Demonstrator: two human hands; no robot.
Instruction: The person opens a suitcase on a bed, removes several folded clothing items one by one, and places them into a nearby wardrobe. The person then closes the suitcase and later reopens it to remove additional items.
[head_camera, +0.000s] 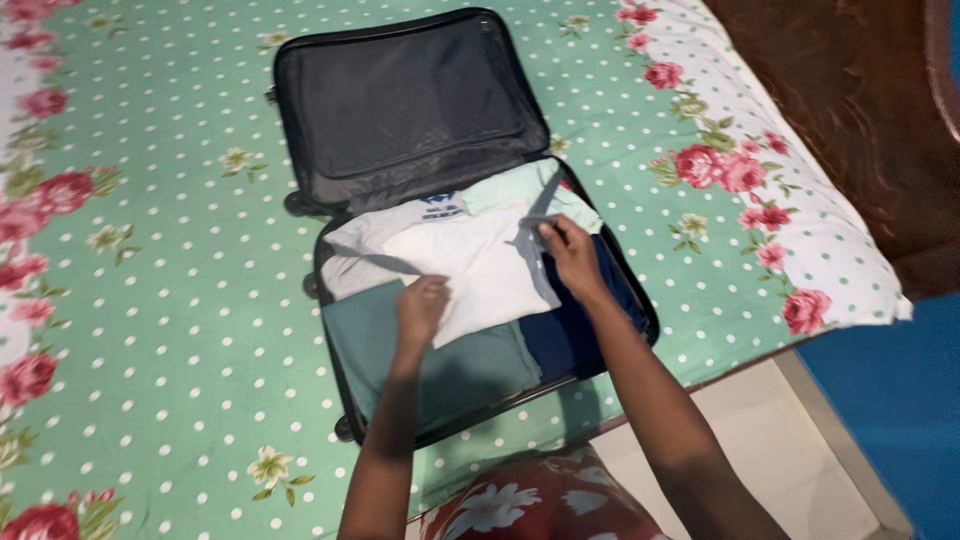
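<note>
While left hand (421, 308) pressed flat to steady the white shirt (470, 265), right hand (570, 250) pinched a strap (541, 205) over the suitcase (330, 380).

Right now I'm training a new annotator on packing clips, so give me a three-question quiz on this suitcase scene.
1. True or false: the suitcase lies open on the bed.
2. Which hand grips the grey strap? A) left hand B) right hand C) neither
3. Fill in: the left hand rests on the folded ______ garment.

Key:
1. True; the lid is laid back flat, and folded clothes fill the lower half.
2. B; the right hand pinches the strap above the clothes.
3. White; it lies over a green garment and beside a dark blue one.
</note>
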